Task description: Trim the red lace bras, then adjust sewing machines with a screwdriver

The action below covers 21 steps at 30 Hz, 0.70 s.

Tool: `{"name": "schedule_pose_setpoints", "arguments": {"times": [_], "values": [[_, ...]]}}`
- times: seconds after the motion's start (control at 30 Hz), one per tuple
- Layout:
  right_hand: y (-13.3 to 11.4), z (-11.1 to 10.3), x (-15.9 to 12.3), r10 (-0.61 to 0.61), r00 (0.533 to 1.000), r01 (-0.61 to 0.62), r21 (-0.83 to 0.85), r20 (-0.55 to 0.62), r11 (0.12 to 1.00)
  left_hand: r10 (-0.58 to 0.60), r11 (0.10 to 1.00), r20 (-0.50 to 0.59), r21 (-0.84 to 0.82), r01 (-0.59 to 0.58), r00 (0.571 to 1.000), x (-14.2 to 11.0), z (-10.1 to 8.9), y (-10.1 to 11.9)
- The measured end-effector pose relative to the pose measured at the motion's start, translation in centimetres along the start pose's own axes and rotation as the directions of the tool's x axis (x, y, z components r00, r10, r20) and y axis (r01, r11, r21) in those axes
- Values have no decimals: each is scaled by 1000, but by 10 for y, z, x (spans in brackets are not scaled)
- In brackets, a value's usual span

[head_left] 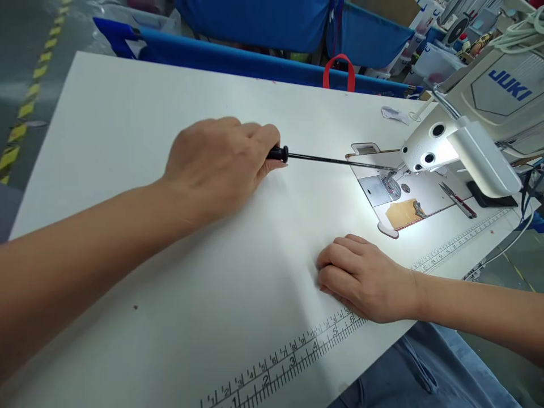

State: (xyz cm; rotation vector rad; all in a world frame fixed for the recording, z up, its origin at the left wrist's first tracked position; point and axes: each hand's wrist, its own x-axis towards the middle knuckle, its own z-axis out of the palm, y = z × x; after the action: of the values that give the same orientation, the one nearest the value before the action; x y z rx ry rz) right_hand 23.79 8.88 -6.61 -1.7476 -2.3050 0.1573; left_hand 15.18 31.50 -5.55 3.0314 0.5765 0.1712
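My left hand (pixel 225 161) is closed around the black handle of a screwdriver (pixel 335 161). Its long thin shaft reaches right across the table, and the tip meets the needle area of a white sewing machine (pixel 446 141) marked JUKI. Below that tip are the presser foot (pixel 390 180) and the metal needle plate (pixel 376 191). My right hand (pixel 361 277) rests on the table by the printed ruler (pixel 293 360), fingers curled in; whatever may be inside them is hidden.
Dark-handled tweezers (pixel 458 199) and a tan patch (pixel 400 214) with a small metal part (pixel 419 209) lie on the machine bed. A scrap of white paper (pixel 394 115) is behind. Blue cloth (pixel 255 48) and a red loop (pixel 339 71) line the far edge.
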Motion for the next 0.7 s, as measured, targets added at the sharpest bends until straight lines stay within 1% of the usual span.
{"name": "schedule_pose_setpoints", "arguments": {"times": [0.1,0.2,0.33,0.7], "values": [[0,1,-2,4,1000,-4,-9,3,1000,-47,998,41,-47,48,998,-1,0,3],[1,1,-3,4,1000,-3,-18,4,1000,-43,998,60,-45,45,997,-1,8,7],[1,1,-3,-6,1000,6,-16,-3,1000,-87,994,102,-56,93,991,0,18,12],[2,3,-5,-12,999,12,-2,-35,1000,-135,985,48,-102,139,990,-5,22,14]]}}
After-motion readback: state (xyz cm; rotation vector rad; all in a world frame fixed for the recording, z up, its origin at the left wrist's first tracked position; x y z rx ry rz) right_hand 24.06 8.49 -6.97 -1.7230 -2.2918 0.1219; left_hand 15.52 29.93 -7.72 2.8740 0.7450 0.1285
